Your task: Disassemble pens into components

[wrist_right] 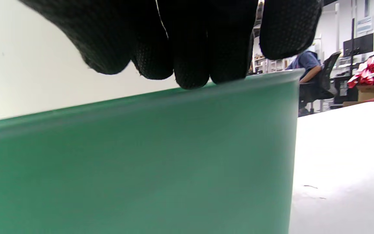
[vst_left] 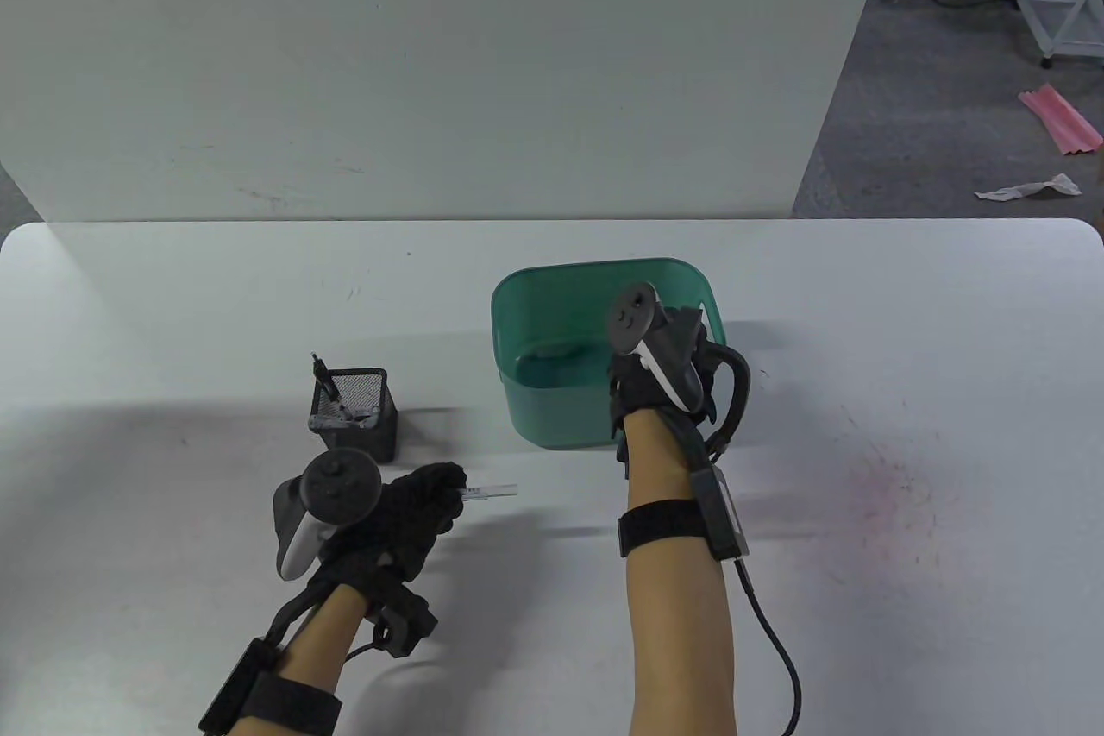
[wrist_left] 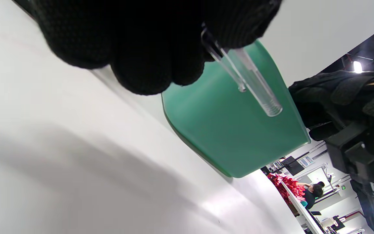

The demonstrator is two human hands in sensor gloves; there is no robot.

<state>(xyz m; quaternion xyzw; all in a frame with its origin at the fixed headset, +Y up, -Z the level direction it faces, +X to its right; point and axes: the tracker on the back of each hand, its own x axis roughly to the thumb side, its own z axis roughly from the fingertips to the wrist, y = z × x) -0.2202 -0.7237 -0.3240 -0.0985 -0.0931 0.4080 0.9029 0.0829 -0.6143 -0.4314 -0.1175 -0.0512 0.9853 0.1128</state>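
From above, my left hand (vst_left: 405, 512) hovers over the white table (vst_left: 862, 322) just in front of the black mesh pen cup (vst_left: 358, 417), and its fingertips pinch one end of a clear pen barrel (vst_left: 492, 493) that sticks out to the right, level above the tabletop. One dark pen (vst_left: 332, 386) leans in the mesh cup, its tip poking up past the rim. My right hand (vst_left: 660, 374) is over the near right part of the green plastic bin (vst_left: 595, 356), fingers dipping inside, so from here I cannot tell whether they hold anything; a small dim shape lies on the bin floor, too vague to name. I can read no brand, label or writing on the bin, the cup or the barrel. In the left wrist view my gloved fingers (wrist_left: 141, 42) grip the clear pen barrel (wrist_left: 252, 84), its open threaded end pointing away from the hand, with a thinner clear tube lying alongside it; the green bin's wall (wrist_left: 226, 136) fills the space behind. In the right wrist view my fingers (wrist_right: 190, 39) hang curled together just above the bin's rim (wrist_right: 174, 94), and whether they grip something cannot be told. No print shows on the bin wall there either.
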